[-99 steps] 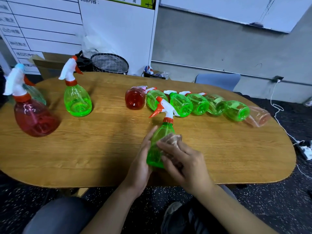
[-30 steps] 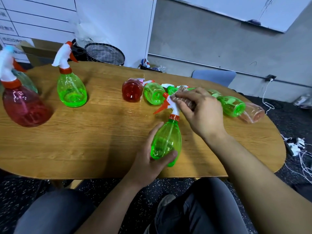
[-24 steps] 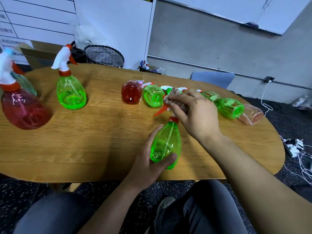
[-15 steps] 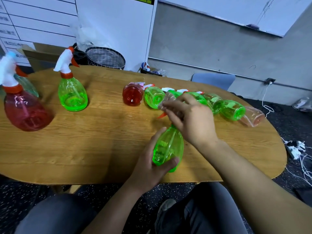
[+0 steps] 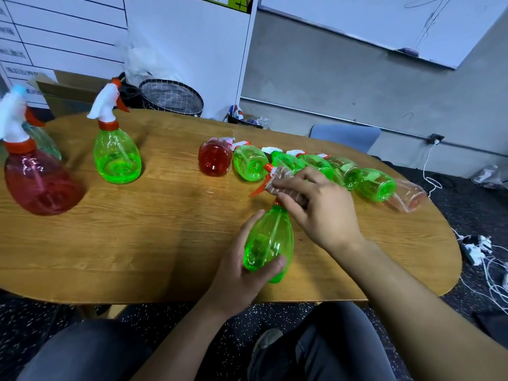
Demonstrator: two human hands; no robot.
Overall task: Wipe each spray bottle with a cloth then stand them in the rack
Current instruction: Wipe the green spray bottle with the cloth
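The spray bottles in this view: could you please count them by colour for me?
Green bottles: 7, counting the one gripped by the left hand.
Red bottles: 2.
Pale pink bottle: 1.
Teal bottle, mostly hidden behind the upright red one: 1.
Total: 11.
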